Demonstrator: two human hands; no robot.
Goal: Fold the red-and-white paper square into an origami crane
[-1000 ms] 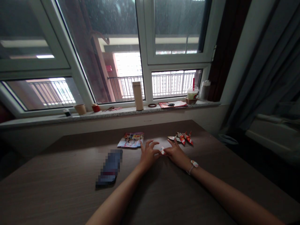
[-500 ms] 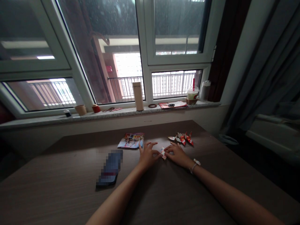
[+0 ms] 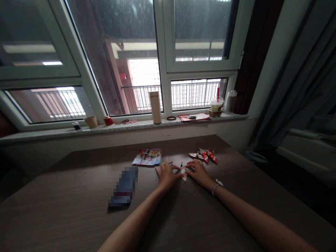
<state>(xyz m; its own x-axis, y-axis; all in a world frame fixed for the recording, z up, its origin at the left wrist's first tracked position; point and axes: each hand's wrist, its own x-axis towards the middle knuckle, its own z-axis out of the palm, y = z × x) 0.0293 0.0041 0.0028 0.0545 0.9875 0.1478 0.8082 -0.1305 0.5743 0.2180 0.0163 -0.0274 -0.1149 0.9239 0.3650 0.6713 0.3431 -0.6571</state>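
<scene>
Between my hands, on the brown table (image 3: pixel 86 182), is a small white and red piece of folded paper (image 3: pixel 183 173). Its pointed lower end faces me and a narrow tip sticks up at the far side. My left hand (image 3: pixel 168 176) pinches its left edge with thumb and finger, the other fingers spread. On the opposite edge, my right hand (image 3: pixel 201 173) closes thumb and finger, its wrist wearing a thin bracelet. Beyond my right hand lie several red and white folded paper cranes (image 3: pixel 205 155), bunched together.
A colourful printed packet (image 3: pixel 147 157) lies beyond my left hand. Nearer me is a dark, pixelated oblong thing (image 3: pixel 123 189). Along the windowsill stand a beige flask (image 3: pixel 155 108), a paper cup (image 3: pixel 91 122), a drink cup with straw (image 3: pixel 216 104) and red papers with scissors (image 3: pixel 195 117).
The folded paper between my hands now shows more of its face, with a tip at the far side. My left hand's fingers have drawn in and lowered a little.
</scene>
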